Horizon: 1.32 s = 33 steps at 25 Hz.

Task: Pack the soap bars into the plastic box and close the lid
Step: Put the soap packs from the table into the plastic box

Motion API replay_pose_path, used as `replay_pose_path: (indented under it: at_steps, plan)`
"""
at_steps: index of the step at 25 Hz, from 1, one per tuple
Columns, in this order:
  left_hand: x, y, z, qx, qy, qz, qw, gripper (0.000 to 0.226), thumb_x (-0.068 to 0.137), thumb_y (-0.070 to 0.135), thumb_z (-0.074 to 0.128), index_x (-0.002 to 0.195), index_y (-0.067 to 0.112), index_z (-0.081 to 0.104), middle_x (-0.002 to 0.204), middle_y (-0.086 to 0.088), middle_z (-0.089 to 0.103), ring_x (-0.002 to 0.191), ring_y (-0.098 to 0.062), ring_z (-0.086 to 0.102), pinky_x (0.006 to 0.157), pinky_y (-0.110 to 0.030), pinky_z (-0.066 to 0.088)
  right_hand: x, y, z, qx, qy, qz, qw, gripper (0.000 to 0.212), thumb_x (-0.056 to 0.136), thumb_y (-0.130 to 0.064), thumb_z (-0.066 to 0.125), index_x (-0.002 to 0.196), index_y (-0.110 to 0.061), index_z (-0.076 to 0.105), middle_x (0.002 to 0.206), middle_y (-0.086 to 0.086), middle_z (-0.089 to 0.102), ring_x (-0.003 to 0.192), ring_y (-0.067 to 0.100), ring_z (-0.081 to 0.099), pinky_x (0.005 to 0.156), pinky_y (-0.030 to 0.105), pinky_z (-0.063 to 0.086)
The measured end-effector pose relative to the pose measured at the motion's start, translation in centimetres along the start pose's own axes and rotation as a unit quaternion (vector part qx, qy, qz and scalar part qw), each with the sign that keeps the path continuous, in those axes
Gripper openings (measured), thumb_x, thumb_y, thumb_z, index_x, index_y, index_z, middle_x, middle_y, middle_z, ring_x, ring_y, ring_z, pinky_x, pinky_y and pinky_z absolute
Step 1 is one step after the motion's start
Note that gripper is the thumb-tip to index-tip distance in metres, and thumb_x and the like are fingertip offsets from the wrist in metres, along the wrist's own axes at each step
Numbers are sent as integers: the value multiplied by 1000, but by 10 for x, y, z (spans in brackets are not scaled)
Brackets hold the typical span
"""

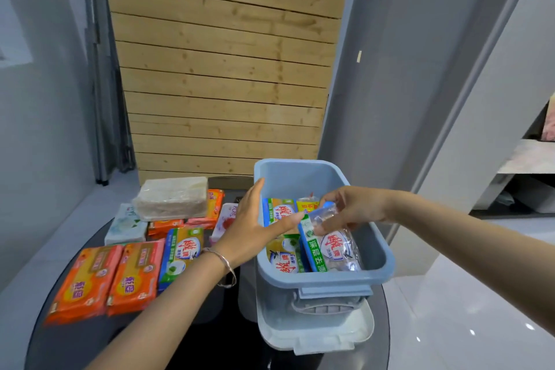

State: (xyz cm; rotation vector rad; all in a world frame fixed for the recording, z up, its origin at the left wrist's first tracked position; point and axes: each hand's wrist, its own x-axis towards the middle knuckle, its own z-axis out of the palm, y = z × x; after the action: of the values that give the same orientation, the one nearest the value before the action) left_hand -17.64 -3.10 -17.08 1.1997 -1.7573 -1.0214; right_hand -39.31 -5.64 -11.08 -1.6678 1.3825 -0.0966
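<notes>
A light blue plastic box stands open on the dark round table, with several wrapped soap bars inside. My right hand reaches over the box and grips the top end of a green and clear soap pack that leans tilted in the box. My left hand rests on the box's left rim, fingers spread, thumb tip touching the same pack. The pale lid lies flat beneath the box at the near side. Several packs lie to the left: two orange soap packs and a green and yellow pack.
Further back on the table are a clear-wrapped block of pale soap, a white pack, more orange packs and a pink and white pack. A wooden slat panel stands behind. Grey walls flank it.
</notes>
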Motion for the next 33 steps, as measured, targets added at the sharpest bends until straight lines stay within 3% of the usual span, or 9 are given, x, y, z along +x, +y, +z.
replay_pose_path:
  at_steps: [4,9,14,17,21,23,25,28,33]
  plan:
    - [2,-6,3,-30,3,-7,1000,95,72,47,65,146,30,9,129,19,27,101,16,37,60,5,38,17,-2,8,-82,-20,41,996,35,76,-22,77,108,-11,68,110,4,74,97,19,72,87,32,57]
    - [3,-8,4,-23,5,-12,1000,89,78,39,66,146,30,9,141,14,24,113,4,32,64,5,40,26,2,12,-228,28,39,972,34,75,-32,77,98,-10,69,106,0,73,96,18,68,93,33,53]
    - [1,-7,2,9,8,-11,1000,86,80,42,62,146,29,9,156,9,12,130,-3,23,98,-22,32,32,12,28,-390,63,7,919,24,80,-28,70,99,-12,72,105,3,71,98,21,63,88,32,53]
    - [1,-7,3,13,13,-11,1000,84,81,41,61,146,29,11,156,9,13,127,-1,24,96,-20,31,35,16,30,-390,110,2,914,28,80,-37,69,96,-15,74,100,1,73,92,19,65,73,27,50]
    - [2,-7,4,12,20,-11,1000,81,81,39,62,145,29,13,155,6,17,120,-1,28,87,-15,39,43,18,41,-451,110,29,885,30,82,-37,67,100,-14,74,103,3,73,92,20,66,71,27,49]
    - [2,-7,3,-1,21,-12,1000,80,82,39,62,145,30,14,154,6,18,120,-1,31,82,-11,41,42,14,37,-403,138,20,905,33,82,-40,66,92,-9,74,97,6,73,80,18,62,66,26,45]
    - [1,-8,3,-2,19,-10,1000,80,81,41,61,145,30,15,155,7,16,122,-1,29,88,-17,39,39,6,31,-269,148,20,951,45,89,-48,54,83,-7,71,90,11,71,73,19,57,68,27,46]
    - [1,-9,3,-2,21,-10,1000,79,82,42,60,146,29,14,155,9,15,132,-5,26,96,-21,34,35,-2,35,-63,28,117,991,72,92,-63,22,97,-8,68,101,15,69,73,23,62,83,37,54]
    - [2,-12,3,5,22,-1,1000,74,85,43,56,145,30,16,156,10,15,136,-6,23,104,-28,35,30,3,47,-81,-19,145,986,76,92,-63,18,123,-8,59,115,12,64,83,20,58,76,28,55]
